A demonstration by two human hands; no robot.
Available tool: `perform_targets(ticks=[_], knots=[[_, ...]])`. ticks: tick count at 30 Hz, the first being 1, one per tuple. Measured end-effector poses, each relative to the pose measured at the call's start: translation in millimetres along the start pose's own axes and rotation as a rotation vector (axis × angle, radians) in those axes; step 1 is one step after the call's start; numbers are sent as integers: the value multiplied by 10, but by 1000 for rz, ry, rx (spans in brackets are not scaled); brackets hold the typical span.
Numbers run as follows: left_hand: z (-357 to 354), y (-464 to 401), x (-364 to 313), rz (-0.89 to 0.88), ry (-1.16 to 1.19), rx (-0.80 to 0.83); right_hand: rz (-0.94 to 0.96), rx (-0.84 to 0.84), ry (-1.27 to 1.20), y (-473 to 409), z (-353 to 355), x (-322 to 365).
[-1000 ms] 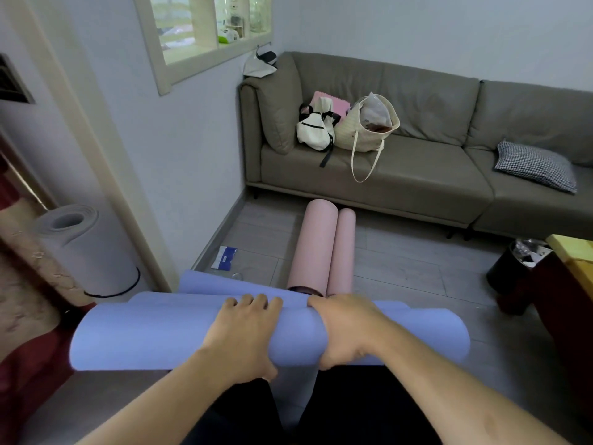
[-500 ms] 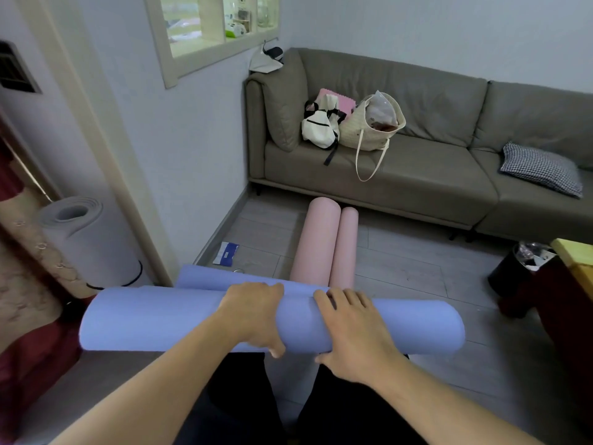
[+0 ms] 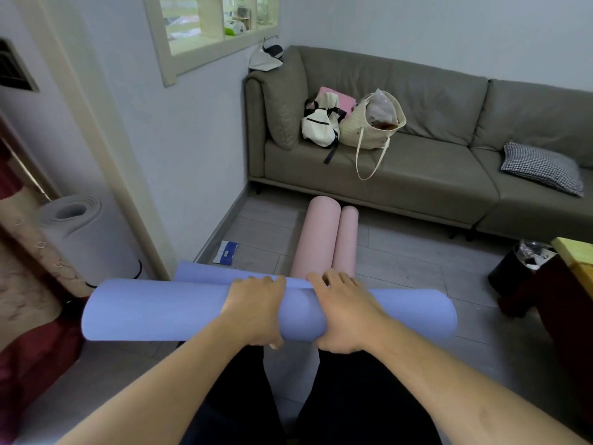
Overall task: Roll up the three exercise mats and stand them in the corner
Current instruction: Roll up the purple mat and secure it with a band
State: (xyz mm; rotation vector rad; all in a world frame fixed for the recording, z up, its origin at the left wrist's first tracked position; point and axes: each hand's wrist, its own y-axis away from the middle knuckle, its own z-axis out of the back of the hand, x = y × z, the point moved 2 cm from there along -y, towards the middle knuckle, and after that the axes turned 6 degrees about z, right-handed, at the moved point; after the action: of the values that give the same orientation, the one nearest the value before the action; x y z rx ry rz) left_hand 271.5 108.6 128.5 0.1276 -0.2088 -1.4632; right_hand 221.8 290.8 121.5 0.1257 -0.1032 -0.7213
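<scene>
Both hands, left (image 3: 256, 311) and right (image 3: 345, 311), clasp the blue mat (image 3: 160, 308), nearly rolled across the lap; the pink mat (image 3: 321, 236) lies rolled on the floor; the grey mat (image 3: 80, 232) already stands upright

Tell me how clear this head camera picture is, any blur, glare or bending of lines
Head view: mostly sharp, with both hands, left and right, crisp on the blue mat; soft, even indoor light with faint shadows; the window is bright and partly washed out; wide-angle distortion bows the door frame and stretches the forearms at the bottom edge.
</scene>
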Motion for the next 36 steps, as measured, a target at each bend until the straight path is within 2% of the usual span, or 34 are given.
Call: perform_targets(ticks=[3,6,11,14,16,18,23,28,30,33,36], knots=[[82,-142,50,-25,78,122,15,-159,133,122,-193,84],[55,-139,2,-17,57,130,4,-213,174,125,-280,66],[-72,112,-49,-10,-86,-139,37,-235,267,93,-165,28],[-16,208,-29,-13,-100,-246,59,-275,313,146,-62,65],[98,265,-12,-31,-81,-251,57,-299,297,222,37,113],[162,312,-7,-50,-58,-196,47,-260,270,316,94,139],[71,385,-39,-72,11,34,64,-1,155,435,92,211],[86,228,-15,-87,35,159,68,111,5,297,95,101],[76,213,-40,-84,20,113,65,166,-45,203,134,40],[-25,259,-109,-69,-40,-42,41,263,-112,32,230,-35],[-105,268,-114,-39,-34,-106,19,302,-138,-38,246,-31]])
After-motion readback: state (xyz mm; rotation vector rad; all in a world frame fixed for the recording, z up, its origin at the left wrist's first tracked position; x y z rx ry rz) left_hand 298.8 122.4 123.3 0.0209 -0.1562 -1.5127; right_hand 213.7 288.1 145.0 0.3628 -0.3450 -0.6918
